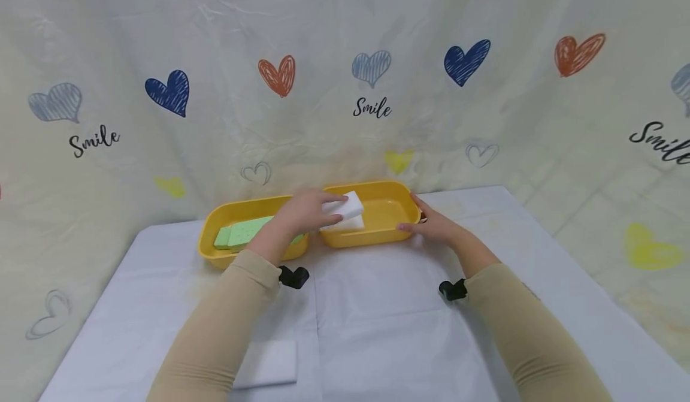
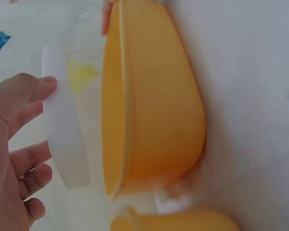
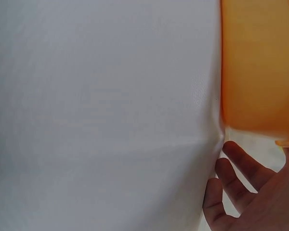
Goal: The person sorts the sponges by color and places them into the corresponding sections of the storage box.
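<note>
My left hand (image 1: 307,210) holds a white sponge (image 1: 347,206) between thumb and fingertips, above the left part of the right yellow bin (image 1: 372,236). In the left wrist view, the sponge (image 2: 62,115) is a flat block tilted on edge, its lower end creamier. Under it, another white piece (image 1: 353,223) lies in the bin, partly hidden by the hand. At the bin's right end my right hand (image 1: 433,225) grips the rim, thumb and index finger spread around it. The right wrist view shows its other fingers (image 3: 238,168) loose beside the bin wall (image 3: 260,67).
A second yellow bin (image 1: 215,260) stands just left, with green sponges (image 1: 248,231) inside, partly behind my left hand. A flat white piece (image 1: 269,363) lies on the white-covered table (image 1: 388,330) by my left forearm. A heart-printed curtain (image 1: 323,138) hangs behind the bins.
</note>
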Tool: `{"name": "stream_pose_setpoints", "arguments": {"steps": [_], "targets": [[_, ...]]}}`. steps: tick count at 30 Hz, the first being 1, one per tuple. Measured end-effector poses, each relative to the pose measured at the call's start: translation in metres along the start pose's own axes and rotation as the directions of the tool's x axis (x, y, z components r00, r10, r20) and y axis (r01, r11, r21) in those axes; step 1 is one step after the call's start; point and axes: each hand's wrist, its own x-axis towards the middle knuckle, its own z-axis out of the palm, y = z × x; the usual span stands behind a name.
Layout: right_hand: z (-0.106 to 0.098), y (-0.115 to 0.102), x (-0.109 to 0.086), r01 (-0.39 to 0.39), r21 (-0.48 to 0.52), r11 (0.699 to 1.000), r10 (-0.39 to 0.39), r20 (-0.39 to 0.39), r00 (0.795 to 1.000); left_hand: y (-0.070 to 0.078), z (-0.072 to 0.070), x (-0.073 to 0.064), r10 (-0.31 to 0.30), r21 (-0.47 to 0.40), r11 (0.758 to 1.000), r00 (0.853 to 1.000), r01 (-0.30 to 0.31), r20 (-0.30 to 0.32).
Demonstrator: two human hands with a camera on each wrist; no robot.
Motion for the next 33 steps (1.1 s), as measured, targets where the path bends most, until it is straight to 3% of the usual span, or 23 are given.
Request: {"name": "stream_pose_setpoints", "arguments": {"steps": [8, 14, 19, 33], "targets": [[-0.001, 0.003, 0.002, -0.024, -0.01, 1.0, 0.024, -0.014, 1.0, 0.022, 0.024, 0.048, 0.022, 0.024, 0.999, 0.998, -0.024, 0.06], [-0.001, 0.002, 0.0, -0.027, -0.007, 1.0, 0.027, -0.013, 1.0, 0.042, 0.039, 0.07, 0.033, 0.008, 0.999, 0.995, -0.034, 0.095], [0.0, 0.0, -0.001, -0.012, 0.0, 1.0, 0.012, -0.013, 1.0, 0.055, 0.049, 0.083, 0.046, -0.012, 0.999, 0.994, -0.045, 0.098], [-0.001, 0.0, -0.004, -0.003, -0.003, 1.0, 0.003, -0.019, 1.0, 0.068, 0.07, 0.101, -0.024, -0.014, 1.0, 0.985, 0.027, 0.172]]}}
